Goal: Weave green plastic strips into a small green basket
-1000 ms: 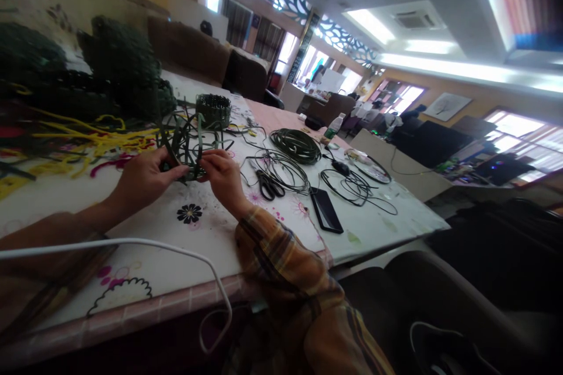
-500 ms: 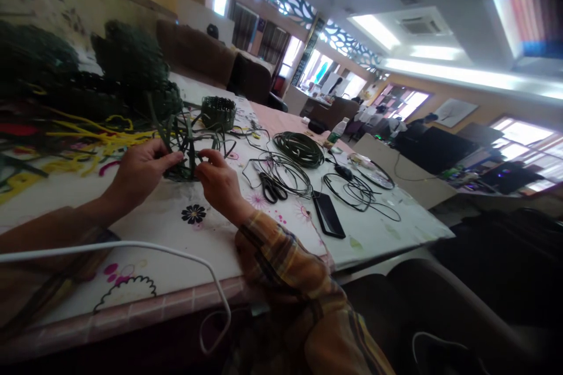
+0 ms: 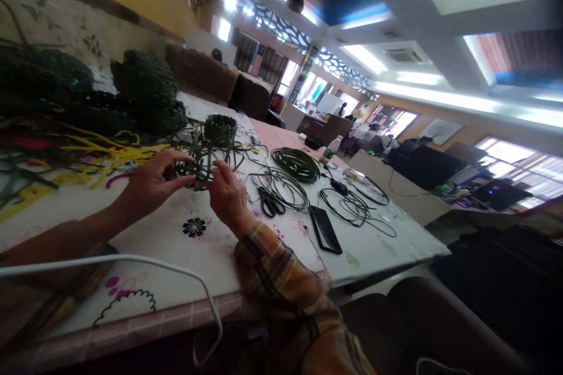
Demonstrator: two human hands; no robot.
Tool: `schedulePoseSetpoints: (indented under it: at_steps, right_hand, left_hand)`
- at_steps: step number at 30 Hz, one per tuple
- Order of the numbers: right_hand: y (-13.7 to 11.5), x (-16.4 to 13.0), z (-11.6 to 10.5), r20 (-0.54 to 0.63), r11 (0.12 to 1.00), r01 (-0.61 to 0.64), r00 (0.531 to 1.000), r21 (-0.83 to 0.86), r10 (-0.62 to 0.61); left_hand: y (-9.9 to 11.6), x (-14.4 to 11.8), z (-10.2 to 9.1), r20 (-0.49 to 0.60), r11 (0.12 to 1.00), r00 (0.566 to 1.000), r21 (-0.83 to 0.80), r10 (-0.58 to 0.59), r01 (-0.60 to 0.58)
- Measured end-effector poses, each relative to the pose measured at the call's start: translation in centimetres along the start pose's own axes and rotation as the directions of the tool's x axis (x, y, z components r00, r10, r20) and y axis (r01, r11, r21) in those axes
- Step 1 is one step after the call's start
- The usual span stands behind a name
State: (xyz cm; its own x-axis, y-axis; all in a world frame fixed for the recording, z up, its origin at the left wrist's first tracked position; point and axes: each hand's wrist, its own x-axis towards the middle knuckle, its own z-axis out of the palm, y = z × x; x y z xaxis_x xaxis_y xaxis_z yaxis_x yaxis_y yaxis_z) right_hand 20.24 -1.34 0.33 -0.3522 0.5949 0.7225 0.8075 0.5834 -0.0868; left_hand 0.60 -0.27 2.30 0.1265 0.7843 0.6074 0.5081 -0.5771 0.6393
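Observation:
A partly woven piece of dark green strips (image 3: 196, 159) with loose ends sticking out is held just above the white flowered tablecloth (image 3: 176, 246). My left hand (image 3: 152, 180) pinches its left side with thumb and fingers. My right hand (image 3: 226, 193) grips its right side, the plaid sleeve resting on the table. A small finished green woven basket (image 3: 220, 127) stands just behind the piece.
Heaps of green woven items (image 3: 141, 85) and yellow strips (image 3: 101, 152) lie at the left. Black scissors (image 3: 266, 202), coils of green and black cord (image 3: 297, 163), a phone (image 3: 325, 229) lie to the right. A white cable (image 3: 132, 261) crosses near me. Sofas and people sit beyond.
Both hands have turned and lifted the woven piece slightly, and the fingers have shifted on it. The view has tilted up a little.

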Motion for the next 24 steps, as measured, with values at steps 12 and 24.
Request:
schedulePoseSetpoints:
  at_steps: [12, 24]
  right_hand:
    - [-0.38, -0.16, -0.06, -0.016, 0.997, 0.043, 0.999, -0.063, -0.044]
    - [0.04, -0.02, 0.09, 0.055, 0.998, 0.021, 0.998, -0.065, -0.018]
  left_hand:
    - [-0.39, -0.67, 0.24, -0.052, 0.936, 0.947, 0.18, 0.316, -0.302]
    - [-0.82, -0.82, 0.37, -0.001, 0.949, 0.963, 0.169, 0.269, -0.265]
